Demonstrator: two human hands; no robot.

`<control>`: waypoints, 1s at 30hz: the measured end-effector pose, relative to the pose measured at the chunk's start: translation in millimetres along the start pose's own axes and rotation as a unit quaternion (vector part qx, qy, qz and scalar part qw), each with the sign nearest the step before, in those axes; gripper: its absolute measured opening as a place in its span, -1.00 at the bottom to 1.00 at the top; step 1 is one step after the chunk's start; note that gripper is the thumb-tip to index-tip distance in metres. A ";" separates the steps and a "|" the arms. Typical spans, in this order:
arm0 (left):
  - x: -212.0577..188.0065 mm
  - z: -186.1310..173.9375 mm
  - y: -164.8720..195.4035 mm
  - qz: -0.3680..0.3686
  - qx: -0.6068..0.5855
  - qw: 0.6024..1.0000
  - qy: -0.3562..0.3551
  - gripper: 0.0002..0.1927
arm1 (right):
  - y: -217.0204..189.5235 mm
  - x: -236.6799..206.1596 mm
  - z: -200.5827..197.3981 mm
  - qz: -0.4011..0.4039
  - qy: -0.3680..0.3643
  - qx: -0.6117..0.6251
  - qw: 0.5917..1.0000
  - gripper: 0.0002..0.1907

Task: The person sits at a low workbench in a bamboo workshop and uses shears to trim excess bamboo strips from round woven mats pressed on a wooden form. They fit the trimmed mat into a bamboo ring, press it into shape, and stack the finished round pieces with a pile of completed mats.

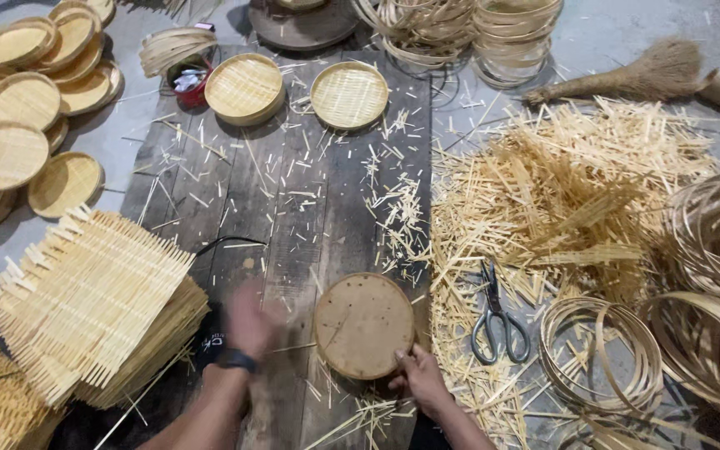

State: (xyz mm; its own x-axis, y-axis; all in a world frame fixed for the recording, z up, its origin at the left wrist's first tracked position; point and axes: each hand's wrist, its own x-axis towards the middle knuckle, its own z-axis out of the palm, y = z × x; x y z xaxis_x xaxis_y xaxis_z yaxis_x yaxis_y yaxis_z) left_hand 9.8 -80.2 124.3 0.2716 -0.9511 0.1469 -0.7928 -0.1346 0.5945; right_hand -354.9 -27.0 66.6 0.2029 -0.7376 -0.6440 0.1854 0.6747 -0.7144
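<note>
Dark plank counter [293,208], strewn with bamboo offcuts [560,192]. Right hand [421,379] fingers grip the round woven tray [363,325] at its near rim. Left hand [247,321] blurred beside it, fingers' state unclear.

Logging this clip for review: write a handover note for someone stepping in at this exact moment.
Right hand: holds the near edge of the round woven disc, which lies flat on the dark wooden board.
Left hand: motion-blurred, empty as far as visible, beside the disc, near the stack of square woven mats.
Scissors lie right of the disc among bamboo offcuts; bamboo hoops further right.
Done: finished round trays stacked far left.
Left: the disc has no hoop on it.
</note>
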 end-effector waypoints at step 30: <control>-140.0 21.6 127.7 0.322 -0.035 0.908 -0.266 -0.28 | -28.3 10.8 -25.7 -0.081 0.076 -0.068 0.991 -0.69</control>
State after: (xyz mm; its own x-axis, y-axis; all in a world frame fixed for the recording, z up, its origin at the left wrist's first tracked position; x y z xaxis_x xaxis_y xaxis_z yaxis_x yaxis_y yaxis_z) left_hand -141.3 29.8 162.6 -0.5525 -0.8287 0.0893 -0.6526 0.4968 0.5720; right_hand -382.7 -54.7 72.8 0.0317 -0.8382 -0.5445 0.0706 0.5453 -0.8353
